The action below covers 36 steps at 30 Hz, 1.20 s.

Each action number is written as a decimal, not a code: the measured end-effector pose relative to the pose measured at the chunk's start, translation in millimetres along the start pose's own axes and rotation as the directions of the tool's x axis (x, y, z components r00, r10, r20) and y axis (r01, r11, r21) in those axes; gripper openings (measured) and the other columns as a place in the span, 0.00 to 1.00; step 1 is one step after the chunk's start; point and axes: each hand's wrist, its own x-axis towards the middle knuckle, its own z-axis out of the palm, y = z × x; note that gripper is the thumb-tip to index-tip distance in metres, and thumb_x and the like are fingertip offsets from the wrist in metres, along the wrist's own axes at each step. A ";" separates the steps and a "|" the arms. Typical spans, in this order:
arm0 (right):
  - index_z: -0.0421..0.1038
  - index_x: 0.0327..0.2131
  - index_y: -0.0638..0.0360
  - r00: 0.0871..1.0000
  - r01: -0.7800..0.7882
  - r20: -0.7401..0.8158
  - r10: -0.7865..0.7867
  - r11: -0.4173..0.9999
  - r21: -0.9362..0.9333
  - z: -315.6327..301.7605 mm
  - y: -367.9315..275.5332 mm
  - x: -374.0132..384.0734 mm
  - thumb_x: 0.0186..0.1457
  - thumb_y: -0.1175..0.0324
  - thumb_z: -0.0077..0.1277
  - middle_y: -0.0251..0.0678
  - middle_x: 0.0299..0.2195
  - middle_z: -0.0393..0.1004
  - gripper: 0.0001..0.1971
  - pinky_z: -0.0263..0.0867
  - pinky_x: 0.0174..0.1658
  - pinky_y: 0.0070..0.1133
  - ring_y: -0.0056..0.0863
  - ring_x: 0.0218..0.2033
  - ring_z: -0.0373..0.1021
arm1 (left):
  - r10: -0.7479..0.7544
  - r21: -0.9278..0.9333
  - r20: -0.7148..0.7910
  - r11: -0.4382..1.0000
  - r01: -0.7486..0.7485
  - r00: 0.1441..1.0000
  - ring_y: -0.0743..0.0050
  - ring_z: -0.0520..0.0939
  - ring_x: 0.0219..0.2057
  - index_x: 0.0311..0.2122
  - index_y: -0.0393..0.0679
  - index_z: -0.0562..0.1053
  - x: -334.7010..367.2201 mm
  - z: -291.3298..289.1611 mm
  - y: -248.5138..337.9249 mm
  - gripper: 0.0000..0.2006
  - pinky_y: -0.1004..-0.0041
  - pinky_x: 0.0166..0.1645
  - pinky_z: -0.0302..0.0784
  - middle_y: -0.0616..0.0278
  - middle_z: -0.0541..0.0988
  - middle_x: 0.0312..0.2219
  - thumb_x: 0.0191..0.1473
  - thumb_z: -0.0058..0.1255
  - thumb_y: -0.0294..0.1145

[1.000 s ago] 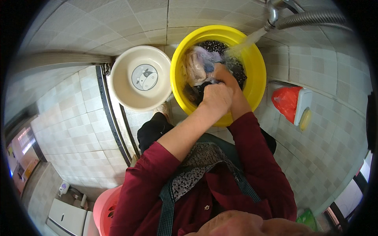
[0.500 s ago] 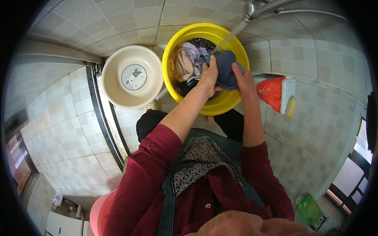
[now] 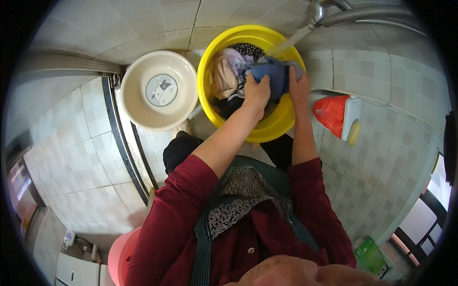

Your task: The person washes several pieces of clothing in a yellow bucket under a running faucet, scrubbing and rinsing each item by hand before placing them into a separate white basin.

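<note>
Both my hands grip a blue-grey piece of clothing [image 3: 273, 75] over the yellow basin [image 3: 203, 90]. My left hand [image 3: 257, 95] is closed on its near left part, thumb and fingers pinching the cloth. Its right end, where a lighter grey patch shows, is in my right hand [image 3: 299, 88]. Water from the tap [image 3: 318, 18] runs down onto or just behind the cloth. Left of it in the basin lie beige cloth [image 3: 223, 78], lilac cloth [image 3: 237, 59] and a dark speckled garment [image 3: 248, 49].
A cream basin [image 3: 131, 107] with a cow picture stands to the left. Beside the right wall is a small white bin [image 3: 351, 112] with a red bag [image 3: 329, 114]. A metal hose [image 3: 367, 15] hangs at the upper right. A pink tub [image 3: 119, 255] is at lower left.
The blue-grey cloth has been turned and spread sideways between my hands. My right hand has moved up and slightly right. Its lighter grey part shows more now.
</note>
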 end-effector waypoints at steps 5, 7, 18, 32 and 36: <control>0.67 0.51 0.59 0.836 0.531 0.164 -0.524 0.698 -0.480 53.5 -0.2 -14.4 0.56 0.60 0.49 0.43 0.41 0.75 0.21 0.68 0.41 0.33 0.45 0.38 0.72 | 0.109 -0.146 0.057 0.984 -0.100 0.992 0.59 0.69 0.52 0.62 0.39 0.50 2.4 1.1 -10.4 0.32 0.64 0.54 0.66 0.51 0.64 0.54 0.56 0.48 0.34; 0.66 0.51 0.60 0.789 0.614 0.300 -0.536 0.668 -0.422 86.2 -7.1 -38.5 0.55 0.61 0.49 0.43 0.41 0.74 0.21 0.68 0.42 0.32 0.43 0.38 0.72 | 0.000 -0.086 0.091 0.996 0.008 0.996 0.59 0.60 0.60 0.64 0.37 0.42 -23.6 1.5 20.5 0.39 0.66 0.61 0.56 0.49 0.57 0.60 0.55 0.50 0.35; 0.65 0.51 0.66 0.783 -0.498 0.585 0.213 0.779 0.382 122.7 40.8 15.1 0.52 0.68 0.49 0.40 0.42 0.72 0.22 0.67 0.45 0.28 0.35 0.41 0.71 | 0.030 0.061 0.071 0.998 -0.034 0.997 0.54 0.59 0.60 0.67 0.47 0.36 -5.5 3.2 11.9 0.43 0.59 0.60 0.57 0.50 0.54 0.62 0.56 0.48 0.43; 0.67 0.46 0.72 0.966 -0.249 0.228 0.121 0.669 0.700 -49.7 -127.5 -63.6 0.52 0.65 0.50 0.43 0.38 0.73 0.21 0.64 0.44 0.25 0.31 0.38 0.70 | -0.088 -0.438 0.014 0.895 0.086 0.996 0.54 0.75 0.45 0.61 0.48 0.52 3.9 6.4 6.0 0.28 0.59 0.44 0.76 0.49 0.69 0.48 0.58 0.43 0.43; 0.66 0.48 0.69 0.982 -0.143 -0.046 0.182 0.884 0.445 29.7 -44.1 -22.4 0.53 0.61 0.51 0.49 0.38 0.74 0.23 0.64 0.45 0.30 0.43 0.40 0.71 | -0.059 -0.295 0.020 0.954 0.062 0.998 0.66 0.76 0.37 0.56 0.40 0.61 -13.8 9.5 21.0 0.20 0.70 0.39 0.75 0.54 0.73 0.42 0.59 0.42 0.33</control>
